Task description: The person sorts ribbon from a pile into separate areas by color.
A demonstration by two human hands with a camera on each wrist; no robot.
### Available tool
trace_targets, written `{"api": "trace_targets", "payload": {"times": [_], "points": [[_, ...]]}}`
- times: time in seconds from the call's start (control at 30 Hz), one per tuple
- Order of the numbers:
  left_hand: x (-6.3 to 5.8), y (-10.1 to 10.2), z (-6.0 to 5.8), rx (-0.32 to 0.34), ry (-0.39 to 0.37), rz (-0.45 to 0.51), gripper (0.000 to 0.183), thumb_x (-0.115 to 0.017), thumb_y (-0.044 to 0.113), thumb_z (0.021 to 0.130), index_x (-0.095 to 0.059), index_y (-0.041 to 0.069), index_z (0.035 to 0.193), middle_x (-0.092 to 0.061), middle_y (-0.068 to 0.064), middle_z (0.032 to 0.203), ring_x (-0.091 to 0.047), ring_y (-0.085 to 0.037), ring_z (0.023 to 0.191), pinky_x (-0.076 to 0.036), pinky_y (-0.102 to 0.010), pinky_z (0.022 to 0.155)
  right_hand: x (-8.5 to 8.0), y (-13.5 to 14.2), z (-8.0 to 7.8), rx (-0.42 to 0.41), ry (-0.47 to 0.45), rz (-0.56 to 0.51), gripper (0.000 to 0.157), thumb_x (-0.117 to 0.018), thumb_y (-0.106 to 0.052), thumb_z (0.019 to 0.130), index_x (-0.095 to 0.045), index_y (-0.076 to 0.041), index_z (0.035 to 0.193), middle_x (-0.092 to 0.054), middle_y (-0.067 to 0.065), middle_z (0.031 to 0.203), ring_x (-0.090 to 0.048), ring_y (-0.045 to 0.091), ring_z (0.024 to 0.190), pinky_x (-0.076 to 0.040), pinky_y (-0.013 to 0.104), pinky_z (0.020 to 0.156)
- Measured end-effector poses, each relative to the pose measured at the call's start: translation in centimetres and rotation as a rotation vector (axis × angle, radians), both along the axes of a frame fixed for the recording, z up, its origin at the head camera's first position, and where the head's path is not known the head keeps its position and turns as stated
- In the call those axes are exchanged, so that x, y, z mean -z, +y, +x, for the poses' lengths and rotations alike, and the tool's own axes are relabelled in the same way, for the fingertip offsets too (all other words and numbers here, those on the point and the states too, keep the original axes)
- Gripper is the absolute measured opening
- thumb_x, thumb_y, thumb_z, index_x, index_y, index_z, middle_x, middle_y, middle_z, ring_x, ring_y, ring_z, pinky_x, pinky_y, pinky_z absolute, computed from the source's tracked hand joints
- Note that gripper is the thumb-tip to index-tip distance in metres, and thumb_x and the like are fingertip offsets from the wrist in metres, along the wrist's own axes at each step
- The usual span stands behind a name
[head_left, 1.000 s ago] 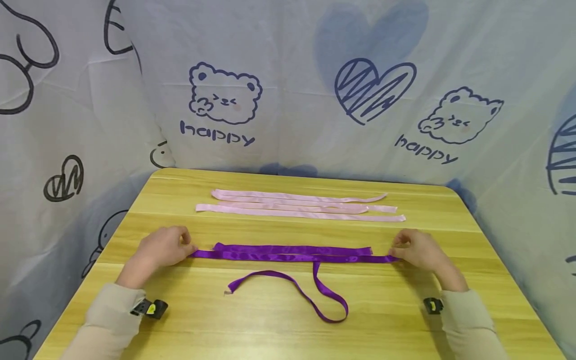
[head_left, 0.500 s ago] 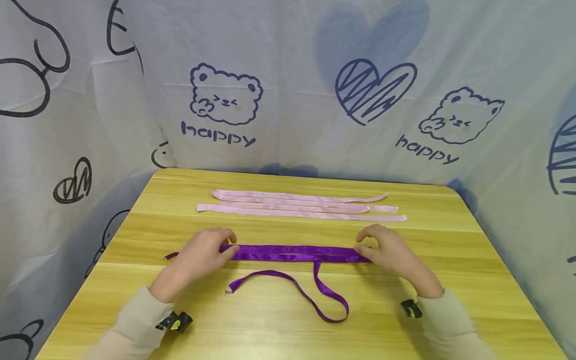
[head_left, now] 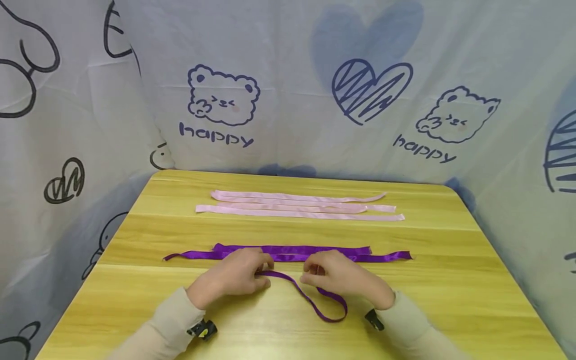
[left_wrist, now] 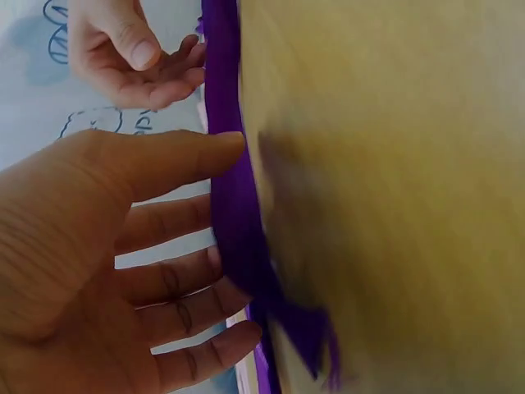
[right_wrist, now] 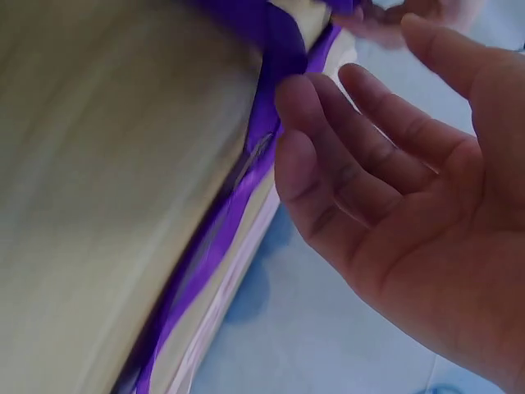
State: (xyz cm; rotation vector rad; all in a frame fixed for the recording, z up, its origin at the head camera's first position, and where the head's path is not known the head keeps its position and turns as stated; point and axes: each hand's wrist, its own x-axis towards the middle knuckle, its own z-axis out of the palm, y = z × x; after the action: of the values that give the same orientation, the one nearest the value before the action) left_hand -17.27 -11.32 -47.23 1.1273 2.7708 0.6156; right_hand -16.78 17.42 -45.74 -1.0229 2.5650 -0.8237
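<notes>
Several purple satin ribbons lie side by side across the table in the head view. In front of them, a loose purple ribbon bends in a loop. My left hand is over this ribbon's left end, hiding it. In the left wrist view its fingers are spread and relaxed, with the thumb tip overlapping a purple ribbon. My right hand hovers where the loop meets the straight strips, covering part of both. Its fingers curl loosely beside the purple ribbon in the right wrist view, holding nothing.
Pale pink ribbons lie in parallel rows farther back on the wooden table. A white curtain printed with bears and hearts hangs behind the table and along both sides.
Both hands have let go of the straight purple ribbon's ends, slid inward along the strips, then come toward the middle and nearer me, over the loose ribbon. The pink ribbons have stayed put.
</notes>
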Motion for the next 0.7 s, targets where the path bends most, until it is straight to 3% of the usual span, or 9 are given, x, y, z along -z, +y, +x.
{"api": "trace_targets", "payload": {"times": [0.1, 0.2, 0.33, 0.6, 0.7], "points": [[0.3, 0.5, 0.1, 0.0, -0.034, -0.004, 0.016, -0.081, 0.02, 0.09, -0.075, 0.011, 0.102, -0.06, 0.008, 0.075, -0.051, -0.006, 0.07, -0.049, -0.028, 0.069, 0.4, -1.2, 0.3, -0.032, -0.054, 0.016, 0.025, -0.069, -0.04, 0.102, -0.073, -0.016, 0.103, -0.065, -0.011, 0.076, -0.055, 0.0, 0.063, -0.048, 0.02, 0.061], [0.4, 0.9, 0.2, 0.007, -0.059, 0.009, 0.007, -0.079, 0.017, 0.092, -0.073, 0.013, 0.093, -0.06, 0.011, 0.07, -0.051, -0.003, 0.065, -0.048, -0.025, 0.065, 0.6, -2.1, 0.5, -0.047, -0.048, 0.038, 0.029, -0.073, -0.042, 0.099, -0.073, -0.014, 0.104, -0.062, -0.013, 0.073, -0.052, -0.003, 0.061, -0.047, 0.019, 0.06], [0.6, 1.3, 0.4, 0.031, -0.074, 0.02, 0.012, -0.076, 0.015, 0.095, -0.07, 0.016, 0.084, -0.059, 0.012, 0.069, -0.049, -0.001, 0.061, -0.045, -0.022, 0.061, 0.8, -2.9, 0.8, -0.065, -0.018, 0.077, 0.031, -0.08, -0.039, 0.094, -0.073, -0.011, 0.106, -0.058, -0.015, 0.071, -0.048, -0.006, 0.061, -0.044, 0.017, 0.06], [0.4, 1.5, 0.6, 0.063, -0.083, 0.049, 0.012, -0.071, 0.017, 0.098, -0.072, 0.017, 0.086, -0.054, 0.013, 0.065, -0.045, 0.0, 0.058, -0.042, -0.02, 0.057, 1.0, -3.8, 1.1, -0.098, 0.023, 0.117, 0.009, -0.077, -0.02, 0.097, -0.074, -0.011, 0.098, -0.051, -0.014, 0.066, -0.042, -0.005, 0.058, -0.039, 0.016, 0.058], [0.2, 1.2, 0.5, 0.059, -0.102, 0.065, 0.012, -0.069, 0.017, 0.099, -0.072, 0.017, 0.088, -0.054, 0.013, 0.066, -0.045, 0.0, 0.058, -0.042, -0.02, 0.058, 1.1, -3.8, 1.2, -0.105, 0.036, 0.13, 0.011, -0.073, -0.016, 0.099, -0.07, -0.014, 0.089, -0.047, -0.014, 0.065, -0.039, -0.004, 0.057, -0.037, 0.016, 0.056]]}}
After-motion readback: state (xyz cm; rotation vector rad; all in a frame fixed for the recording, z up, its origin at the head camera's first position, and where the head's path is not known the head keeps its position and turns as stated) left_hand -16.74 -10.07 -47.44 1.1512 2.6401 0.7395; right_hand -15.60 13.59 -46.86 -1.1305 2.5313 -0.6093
